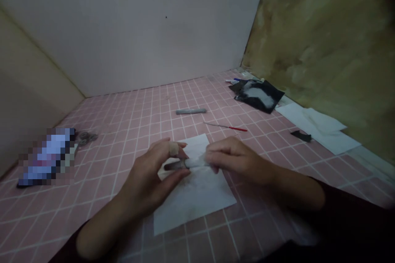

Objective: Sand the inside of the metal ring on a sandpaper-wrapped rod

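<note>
A sheet of white paper [197, 205] lies on the pink checked surface, with some dark specks or smudges on it. Just above it, my left hand [151, 168] pinches a short greyish-brown rod [174, 166] between thumb and fingers; a tan bandage wraps one finger. My right hand [231, 157] is closed on a whitish piece [196, 162] that meets the rod's right end. Whether this piece is paper, cloth or part of the rod, I cannot tell. The fingertips of my right hand are partly hidden.
A grey stick [190, 111] and a red-handled needle file [230, 127] lie beyond the paper. Black sheets dusted white [262, 95], white papers [321, 127] and a black scrap [300, 135] are at right. A blurred-out screen [46, 158] and scissors [86, 137] lie left.
</note>
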`<state>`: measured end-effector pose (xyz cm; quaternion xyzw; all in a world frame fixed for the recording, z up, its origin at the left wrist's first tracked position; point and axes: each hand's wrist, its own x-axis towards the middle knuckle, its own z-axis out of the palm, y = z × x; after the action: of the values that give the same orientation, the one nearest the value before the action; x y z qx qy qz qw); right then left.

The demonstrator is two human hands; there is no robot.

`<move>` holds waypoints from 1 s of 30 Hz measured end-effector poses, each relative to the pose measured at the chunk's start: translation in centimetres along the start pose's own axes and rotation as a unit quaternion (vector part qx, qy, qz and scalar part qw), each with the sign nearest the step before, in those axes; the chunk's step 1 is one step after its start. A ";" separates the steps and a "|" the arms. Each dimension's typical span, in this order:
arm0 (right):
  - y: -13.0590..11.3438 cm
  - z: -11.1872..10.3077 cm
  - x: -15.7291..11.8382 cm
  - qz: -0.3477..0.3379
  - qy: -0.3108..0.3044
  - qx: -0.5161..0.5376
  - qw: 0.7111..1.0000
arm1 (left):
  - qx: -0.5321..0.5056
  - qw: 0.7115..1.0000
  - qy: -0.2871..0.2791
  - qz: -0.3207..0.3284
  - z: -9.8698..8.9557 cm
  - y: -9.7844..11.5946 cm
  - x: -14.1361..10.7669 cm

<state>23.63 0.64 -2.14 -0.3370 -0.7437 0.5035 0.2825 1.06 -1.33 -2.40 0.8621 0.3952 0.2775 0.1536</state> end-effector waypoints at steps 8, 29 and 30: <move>0.2 -0.1 -0.1 -0.008 0.026 0.017 0.999 | 0.034 0.999 0.017 0.010 0.1 0.2 0.3; 0.2 0.2 -0.1 0.019 -0.036 -0.009 0.999 | 0.024 0.999 -0.008 0.037 0.5 0.2 0.2; 0.2 0.2 -0.1 0.024 -0.050 -0.011 0.998 | 0.021 0.999 -0.019 0.040 0.5 0.2 0.2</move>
<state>23.58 0.51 -2.45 -0.3316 -0.7541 0.5185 0.2292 1.57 -1.31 -2.63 0.8856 0.3628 0.2586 0.1316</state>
